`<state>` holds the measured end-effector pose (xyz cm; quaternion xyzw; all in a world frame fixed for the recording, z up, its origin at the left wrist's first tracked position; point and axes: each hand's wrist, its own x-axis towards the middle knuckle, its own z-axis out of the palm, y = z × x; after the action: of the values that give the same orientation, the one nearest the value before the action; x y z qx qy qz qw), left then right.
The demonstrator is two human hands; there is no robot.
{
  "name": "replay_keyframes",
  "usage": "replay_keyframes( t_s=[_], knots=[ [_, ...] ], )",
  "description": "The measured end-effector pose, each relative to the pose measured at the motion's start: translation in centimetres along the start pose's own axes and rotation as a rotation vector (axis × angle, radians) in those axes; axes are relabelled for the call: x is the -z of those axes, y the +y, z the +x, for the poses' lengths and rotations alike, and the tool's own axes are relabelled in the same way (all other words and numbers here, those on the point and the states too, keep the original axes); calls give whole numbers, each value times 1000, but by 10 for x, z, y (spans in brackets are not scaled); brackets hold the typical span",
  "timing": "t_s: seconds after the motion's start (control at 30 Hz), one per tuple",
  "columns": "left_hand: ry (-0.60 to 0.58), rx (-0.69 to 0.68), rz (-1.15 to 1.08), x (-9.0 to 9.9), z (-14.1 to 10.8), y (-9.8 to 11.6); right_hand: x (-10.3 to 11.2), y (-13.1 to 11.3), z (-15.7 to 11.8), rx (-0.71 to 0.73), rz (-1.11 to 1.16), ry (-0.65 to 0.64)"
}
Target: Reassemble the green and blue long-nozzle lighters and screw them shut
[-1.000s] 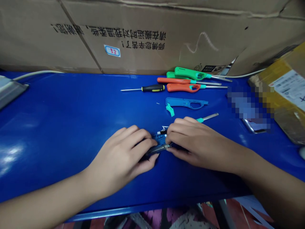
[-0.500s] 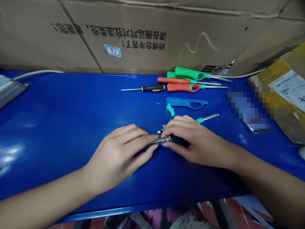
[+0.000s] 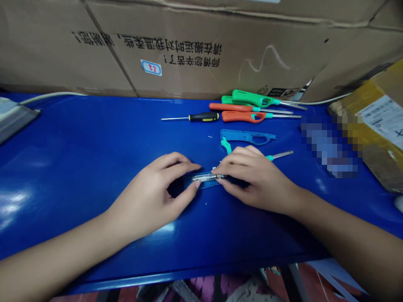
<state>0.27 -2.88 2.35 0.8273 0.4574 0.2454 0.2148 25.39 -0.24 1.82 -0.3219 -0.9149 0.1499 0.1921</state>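
Observation:
A clear, shiny lighter insert [image 3: 204,178] lies over a blue half shell [image 3: 206,184] on the blue table. My right hand [image 3: 255,178] pinches the insert's right end between thumb and fingers. At its left end, my left hand [image 3: 163,184] has its thumb touching the insert, with the fingers apart from the thumb. A metal lighter tube [image 3: 283,154] with a teal collar sticks out beyond my right hand. Just behind are another blue half shell [image 3: 247,136] and a teal trigger piece [image 3: 226,145].
Green [image 3: 252,98] and orange lighters [image 3: 241,116] lie at the back beside a black and yellow screwdriver [image 3: 204,117]. A large cardboard box [image 3: 182,79] stands behind them. A taped parcel [image 3: 378,126] is at the right, a grey object [image 3: 15,119] at the left.
My left fingers have opened away from the thumb, baring the insert. The insert has moved slightly back and down onto the blue half shell, which now shows beneath it.

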Motion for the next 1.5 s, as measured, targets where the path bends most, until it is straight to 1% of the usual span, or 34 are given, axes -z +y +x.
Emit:
replay_keyframes(
  t_s=[0.1, 0.2, 0.33, 0.53, 0.63, 0.77, 0.87, 0.97, 1.1, 1.27, 1.5],
  knots=[
    [-16, -1, -40, -2, 0, -1, 0, 1, -1, 50, -65, 10],
    [-4, -40, -59, -4, -1, -3, 0, 1, -1, 60, -66, 14],
    [-10, -73, -76, -7, -1, -5, -2, 0, 0, 32, -12, 18],
    [-24, -30, -126, -9, -1, -5, -2, 0, 3, -3, 81, -12],
    [-23, -34, -138, -9, -1, -5, -3, -1, 3, -8, 90, -15],
    [-23, -45, -116, -8, -3, -4, -3, -2, 3, -24, 126, -42],
    [-39, -68, -56, -7, -4, -3, -2, -1, 3, -41, 180, -30],
    [-49, -113, 9, -6, -6, -4, 0, 2, 2, -17, 210, -34],
    [-39, -158, 22, -8, -6, -6, 0, 4, 1, 11, 236, -67],
    [-32, -154, 5, -11, -6, -5, -4, 1, 2, -27, 201, -56],
    [-28, -139, -15, -12, -6, -5, -6, 0, 3, -2, 166, -52]
  ],
)
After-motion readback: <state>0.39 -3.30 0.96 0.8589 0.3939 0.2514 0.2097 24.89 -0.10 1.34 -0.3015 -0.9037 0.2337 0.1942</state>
